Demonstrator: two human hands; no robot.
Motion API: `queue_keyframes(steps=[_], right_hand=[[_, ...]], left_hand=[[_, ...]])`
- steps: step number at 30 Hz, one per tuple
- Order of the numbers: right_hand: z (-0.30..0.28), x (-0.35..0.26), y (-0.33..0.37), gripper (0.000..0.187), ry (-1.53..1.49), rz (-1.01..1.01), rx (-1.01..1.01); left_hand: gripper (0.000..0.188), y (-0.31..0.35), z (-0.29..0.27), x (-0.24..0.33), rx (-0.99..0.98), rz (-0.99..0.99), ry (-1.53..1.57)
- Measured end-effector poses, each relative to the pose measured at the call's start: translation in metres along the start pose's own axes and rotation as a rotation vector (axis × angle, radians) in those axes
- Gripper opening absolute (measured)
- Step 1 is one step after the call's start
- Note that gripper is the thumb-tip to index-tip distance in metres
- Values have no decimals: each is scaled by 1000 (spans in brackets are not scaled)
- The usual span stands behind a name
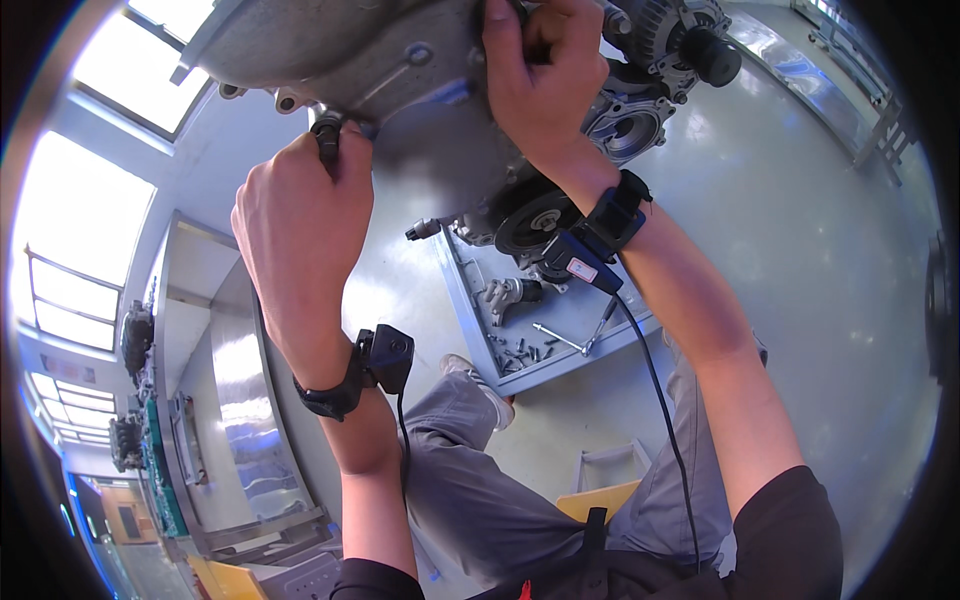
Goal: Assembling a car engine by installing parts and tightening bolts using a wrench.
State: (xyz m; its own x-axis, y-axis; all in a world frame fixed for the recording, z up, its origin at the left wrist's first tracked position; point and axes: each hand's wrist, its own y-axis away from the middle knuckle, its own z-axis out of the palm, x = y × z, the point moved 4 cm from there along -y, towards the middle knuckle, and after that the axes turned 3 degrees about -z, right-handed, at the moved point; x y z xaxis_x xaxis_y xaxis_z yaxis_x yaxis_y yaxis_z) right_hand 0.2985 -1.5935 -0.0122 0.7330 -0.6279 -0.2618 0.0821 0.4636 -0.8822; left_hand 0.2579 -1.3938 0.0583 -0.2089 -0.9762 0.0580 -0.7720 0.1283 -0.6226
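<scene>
A large grey metal engine (400, 65) fills the top of the view, close in front of me. My left hand (300, 215) is closed, thumb and finger around a short dark cylindrical part (327, 138) at the casting's lower left edge. Its exact kind does not show. Higher up on the right, my right hand (550, 90) is closed with its fingertips against the engine cover. What it grips there is mostly hidden and cut off by the top edge. A black pulley (525, 218) sits on the engine below my right hand, and an alternator (650, 35) sits to its right.
Beneath the engine lies a shallow metal tray (510, 383) with a ratchet wrench (562, 338), a metal fitting (508, 295) and several loose bolts (522, 353). A yellow stool (598, 498) is between my legs. Metal benches (245, 400) stand at left. Cables hang from both wrist devices.
</scene>
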Motion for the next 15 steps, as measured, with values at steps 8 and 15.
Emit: queue_keyframes(steps=[8, 15], right_hand=[[0, -3, -1, 25, 17, -65, 49], [0, -2, -3, 18, 97, -74, -10]], left_hand=[[46, 0, 0, 0, 11, 10, -17], [47, 0, 0, 0, 5, 2, -13]])
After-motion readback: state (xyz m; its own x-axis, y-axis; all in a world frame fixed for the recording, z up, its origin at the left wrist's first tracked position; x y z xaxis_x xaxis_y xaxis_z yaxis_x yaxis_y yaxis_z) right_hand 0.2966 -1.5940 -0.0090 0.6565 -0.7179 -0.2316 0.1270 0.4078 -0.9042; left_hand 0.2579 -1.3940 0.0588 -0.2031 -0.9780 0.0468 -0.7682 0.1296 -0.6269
